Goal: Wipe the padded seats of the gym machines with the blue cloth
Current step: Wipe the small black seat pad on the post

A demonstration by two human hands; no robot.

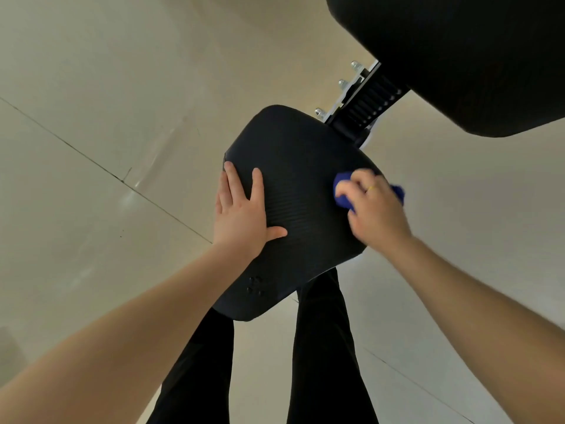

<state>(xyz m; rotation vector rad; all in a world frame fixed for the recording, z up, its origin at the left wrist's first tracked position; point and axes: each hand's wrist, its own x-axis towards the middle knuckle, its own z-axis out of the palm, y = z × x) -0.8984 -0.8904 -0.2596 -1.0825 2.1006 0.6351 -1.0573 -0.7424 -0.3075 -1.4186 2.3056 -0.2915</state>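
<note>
While our left hand [244, 215] lies flat on the black padded seat [293, 191], fingers spread and thumb out to the side, our right hand [374, 206] is closed around the blue cloth [342, 194] at the seat's right edge. That hand is blurred, so we cannot say exactly how the fingers sit, but they seem curled over the cloth, with blue showing on both sides of the fist and a thin ring [371, 188] on one finger. Our left palm presses the seat's left side, fingertips near its rim. The seat has a ribbed surface and a small cluster of round dimples toward its near end. Both our bare forearms reach in from the lower corners. Below the seat we see our black trouser legs [324, 347] over a pale tiled floor [91, 148]. Beyond the seat, a metal bracket [348, 93] with bolts joins it to the frame, and a second large black pad [458, 56] fills the upper right.
</note>
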